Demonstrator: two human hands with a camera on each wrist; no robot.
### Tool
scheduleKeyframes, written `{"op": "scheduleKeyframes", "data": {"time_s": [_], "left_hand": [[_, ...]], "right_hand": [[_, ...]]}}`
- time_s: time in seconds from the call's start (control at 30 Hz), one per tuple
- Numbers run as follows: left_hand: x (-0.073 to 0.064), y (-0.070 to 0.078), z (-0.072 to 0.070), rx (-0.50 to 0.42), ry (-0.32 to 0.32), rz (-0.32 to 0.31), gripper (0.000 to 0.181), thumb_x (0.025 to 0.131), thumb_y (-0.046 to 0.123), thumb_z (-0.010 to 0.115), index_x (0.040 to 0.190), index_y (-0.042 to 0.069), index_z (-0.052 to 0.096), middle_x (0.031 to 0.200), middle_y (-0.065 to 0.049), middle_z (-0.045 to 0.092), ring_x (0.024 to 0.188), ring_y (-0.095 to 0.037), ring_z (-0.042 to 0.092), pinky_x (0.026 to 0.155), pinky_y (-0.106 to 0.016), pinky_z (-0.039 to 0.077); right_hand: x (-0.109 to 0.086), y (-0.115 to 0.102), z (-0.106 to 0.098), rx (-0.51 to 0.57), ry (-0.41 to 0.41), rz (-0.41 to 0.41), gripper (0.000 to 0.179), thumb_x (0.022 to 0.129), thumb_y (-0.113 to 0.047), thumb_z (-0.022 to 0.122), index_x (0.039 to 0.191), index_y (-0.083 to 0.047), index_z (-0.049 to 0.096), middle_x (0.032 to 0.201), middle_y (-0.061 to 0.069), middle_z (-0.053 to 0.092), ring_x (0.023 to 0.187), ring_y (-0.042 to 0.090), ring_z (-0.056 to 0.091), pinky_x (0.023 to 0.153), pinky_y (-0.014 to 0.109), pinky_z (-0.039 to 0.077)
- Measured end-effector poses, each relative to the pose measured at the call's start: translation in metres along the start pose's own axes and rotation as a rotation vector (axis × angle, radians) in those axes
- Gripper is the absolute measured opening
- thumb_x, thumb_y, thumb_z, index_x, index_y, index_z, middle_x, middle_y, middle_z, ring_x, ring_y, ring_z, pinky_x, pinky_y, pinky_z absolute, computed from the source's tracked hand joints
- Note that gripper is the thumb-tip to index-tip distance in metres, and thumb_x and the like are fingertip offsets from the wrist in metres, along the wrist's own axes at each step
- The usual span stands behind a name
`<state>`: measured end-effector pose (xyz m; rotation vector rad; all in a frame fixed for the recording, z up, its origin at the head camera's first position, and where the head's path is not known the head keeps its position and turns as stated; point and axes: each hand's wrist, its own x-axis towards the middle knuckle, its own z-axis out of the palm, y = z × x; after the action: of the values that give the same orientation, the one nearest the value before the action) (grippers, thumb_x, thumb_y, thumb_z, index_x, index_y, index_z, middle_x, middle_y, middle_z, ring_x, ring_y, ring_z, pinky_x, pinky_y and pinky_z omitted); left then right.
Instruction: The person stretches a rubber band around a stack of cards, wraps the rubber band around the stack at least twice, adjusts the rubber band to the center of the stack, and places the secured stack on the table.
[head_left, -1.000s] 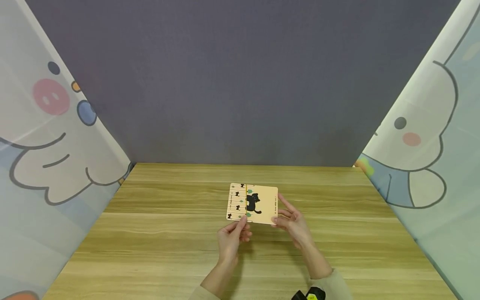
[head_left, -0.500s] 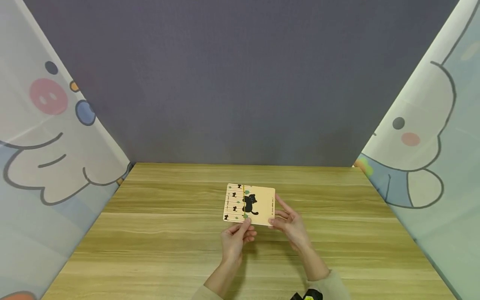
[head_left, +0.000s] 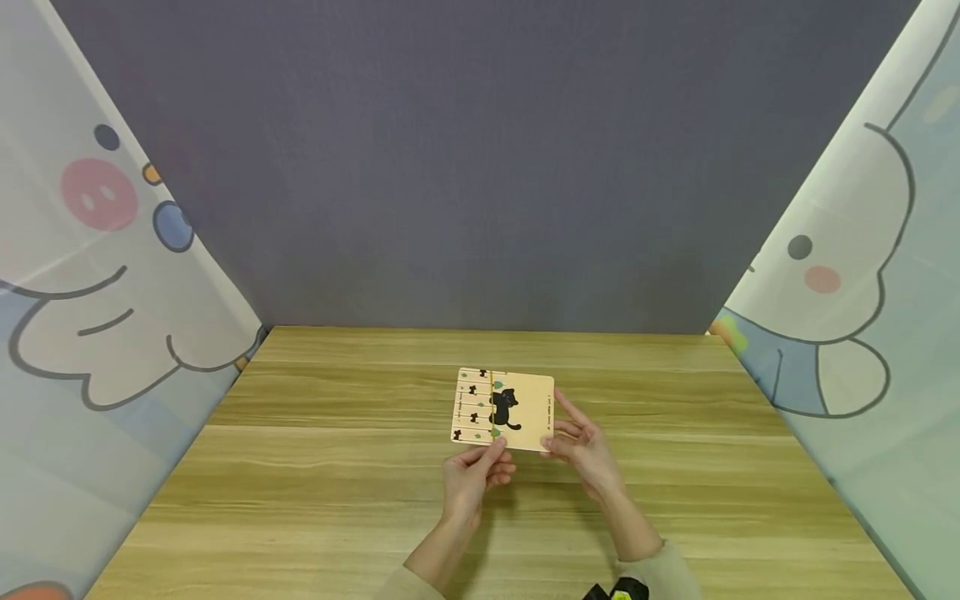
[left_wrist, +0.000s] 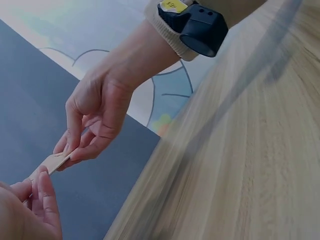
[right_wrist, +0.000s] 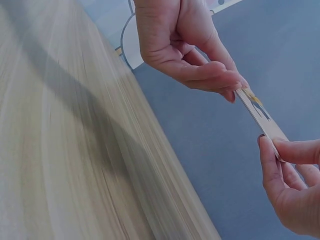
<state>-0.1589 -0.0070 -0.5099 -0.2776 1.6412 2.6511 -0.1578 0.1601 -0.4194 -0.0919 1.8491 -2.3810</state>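
A thin cream notebook [head_left: 528,404], printed with a large black cat and small black figures on its left strip, is held above the table in both hands. A narrow yellow band [head_left: 492,400] crosses it from top to bottom. My left hand [head_left: 467,483] pinches its lower edge near the band, thumb on the front. With thumb and fingers, my right hand [head_left: 591,457] grips the lower right corner, one finger along the right edge. In the right wrist view the notebook [right_wrist: 265,122] appears nearly edge-on between the hands. Its back is hidden.
Below the hands lies a wood-grain table [head_left: 300,467]. A dark grey panel [head_left: 480,167] stands behind it. Curtains with cartoon animals flank it, a left curtain [head_left: 75,350] and a right curtain [head_left: 847,333]. A black wrist device [left_wrist: 202,30] is on the right forearm.
The notebook shifted slightly left, then back right. My left thumb has moved a little to the right along its lower edge, past the band. The right hand keeps its grip.
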Motion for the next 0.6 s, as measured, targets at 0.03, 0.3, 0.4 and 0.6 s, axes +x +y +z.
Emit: {"op": "scheduleKeyframes", "data": {"time_s": [0.03,0.3,0.4,0.6], "left_hand": [[-0.002,0.001,0.001,0.014,-0.014,0.0,0.037,0.072,0.027,0.073,0.088,-0.006,0.066,0.076,-0.018,0.065,0.061,-0.024,0.064,0.056,-0.034,0.054],[-0.036,0.045,0.016,0.169,-0.161,0.022,0.041,0.078,0.025,0.068,0.095,-0.012,0.061,0.073,-0.011,0.065,0.056,-0.013,0.062,0.052,-0.027,0.053],[-0.045,0.067,0.022,0.205,-0.198,0.042,0.033,0.08,0.016,0.066,0.093,-0.013,0.06,0.073,-0.016,0.064,0.055,-0.012,0.061,0.051,-0.026,0.053],[-0.045,0.099,0.023,0.346,-0.275,0.161,0.019,0.081,0.005,0.063,0.089,-0.013,0.061,0.074,-0.024,0.062,0.055,-0.015,0.061,0.05,-0.029,0.053]], "right_hand": [[0.0,-0.001,-0.001,0.003,-0.002,0.001,0.075,0.073,0.018,0.056,0.137,-0.011,0.031,0.093,0.016,0.06,0.068,0.016,0.06,0.067,0.032,0.054],[0.002,-0.003,-0.003,-0.003,-0.007,0.013,0.076,0.073,0.018,0.056,0.138,-0.011,0.03,0.097,0.02,0.06,0.07,0.018,0.061,0.067,0.032,0.054],[0.002,-0.003,-0.003,-0.001,-0.003,0.019,0.076,0.072,0.019,0.056,0.138,-0.011,0.031,0.098,0.021,0.06,0.07,0.018,0.062,0.067,0.032,0.054],[0.003,-0.004,-0.005,-0.009,-0.026,0.017,0.076,0.073,0.018,0.057,0.138,-0.011,0.03,0.099,0.022,0.059,0.07,0.018,0.061,0.068,0.034,0.053]]}}
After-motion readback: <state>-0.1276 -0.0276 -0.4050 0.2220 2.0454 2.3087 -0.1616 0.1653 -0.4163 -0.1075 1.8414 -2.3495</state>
